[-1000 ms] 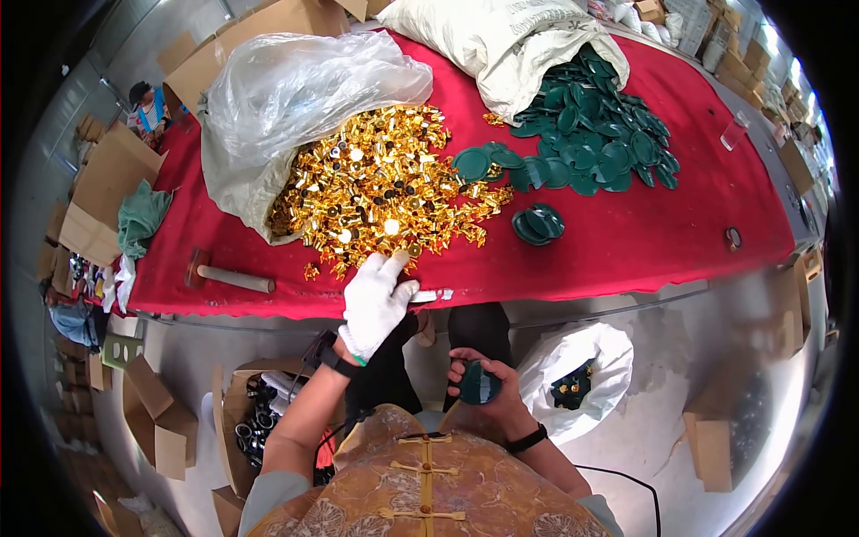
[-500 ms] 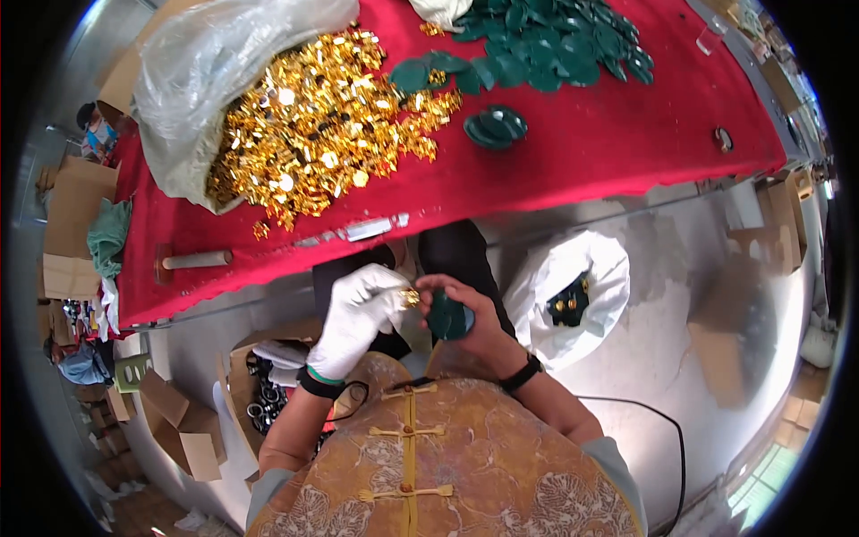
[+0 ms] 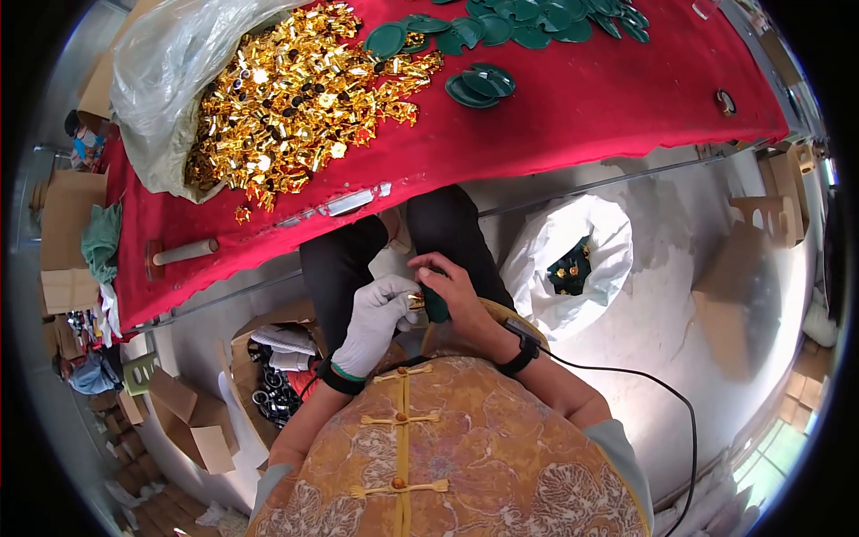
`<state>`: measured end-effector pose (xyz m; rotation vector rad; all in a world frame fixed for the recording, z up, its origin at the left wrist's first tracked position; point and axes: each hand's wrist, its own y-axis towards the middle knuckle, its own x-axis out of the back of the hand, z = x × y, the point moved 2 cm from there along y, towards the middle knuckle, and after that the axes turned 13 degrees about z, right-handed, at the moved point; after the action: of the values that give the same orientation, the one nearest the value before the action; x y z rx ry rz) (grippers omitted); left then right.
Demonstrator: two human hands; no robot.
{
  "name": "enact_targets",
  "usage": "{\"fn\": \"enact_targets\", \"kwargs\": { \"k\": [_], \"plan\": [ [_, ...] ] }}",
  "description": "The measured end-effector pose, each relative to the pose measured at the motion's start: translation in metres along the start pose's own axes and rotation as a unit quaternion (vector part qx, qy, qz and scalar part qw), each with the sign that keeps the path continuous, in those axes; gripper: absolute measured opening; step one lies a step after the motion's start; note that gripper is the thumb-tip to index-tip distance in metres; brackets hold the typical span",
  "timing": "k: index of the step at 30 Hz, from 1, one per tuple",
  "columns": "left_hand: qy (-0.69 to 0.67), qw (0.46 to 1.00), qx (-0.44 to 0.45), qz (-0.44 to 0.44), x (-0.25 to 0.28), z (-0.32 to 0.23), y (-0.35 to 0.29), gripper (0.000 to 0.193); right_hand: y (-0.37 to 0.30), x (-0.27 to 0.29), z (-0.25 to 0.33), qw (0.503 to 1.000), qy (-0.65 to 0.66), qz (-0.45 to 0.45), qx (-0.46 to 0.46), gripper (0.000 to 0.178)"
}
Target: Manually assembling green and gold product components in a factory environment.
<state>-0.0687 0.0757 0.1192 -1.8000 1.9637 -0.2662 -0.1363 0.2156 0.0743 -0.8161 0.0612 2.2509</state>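
My left hand (image 3: 371,324), in a white glove, pinches a small shiny gold piece (image 3: 416,302) between thumb and fingertips. Bare, my right hand (image 3: 459,297) grips a dark green disc (image 3: 436,306), now seen nearly edge-on and partly hidden by the fingers. Disc and gold piece meet or nearly touch above my lap; the exact contact is too small to tell. Beyond my hands, a large heap of similar gold pieces (image 3: 286,107) spreads over the red-covered table (image 3: 591,121). Many green discs (image 3: 537,22) lie at its far side, with a few loose discs (image 3: 483,85) closer to me.
To my right on the floor stands an open white sack (image 3: 608,228) with green-and-gold pieces inside. A clear plastic bag (image 3: 170,80) borders the gold heap. An opened carton (image 3: 242,376) of black parts is at my left. A black cable (image 3: 626,374) runs from my right wrist.
The green disc has turned from face-on to nearly edge-on, and my right fingers have shifted around it toward the gold piece. The whole view has moved slightly, with the table higher in it.
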Motion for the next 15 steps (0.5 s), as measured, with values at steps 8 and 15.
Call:
{"fn": "enact_targets", "kwargs": {
  "k": [8, 15],
  "plan": [
    [-0.016, 1.0, 0.005, -0.019, 0.0102, 0.0116, 0.0022, 0.017, 0.0055, -0.0009, -0.0052, 0.987, -0.154, -0.013, 0.045, 0.03],
    [0.133, 0.989, -0.02, -0.056, 0.0083, 0.0074, 0.0005, 0.019, 0.0061, -0.0051, -0.0072, 0.983, -0.176, -0.03, 0.031, 0.029]
  ]
}}
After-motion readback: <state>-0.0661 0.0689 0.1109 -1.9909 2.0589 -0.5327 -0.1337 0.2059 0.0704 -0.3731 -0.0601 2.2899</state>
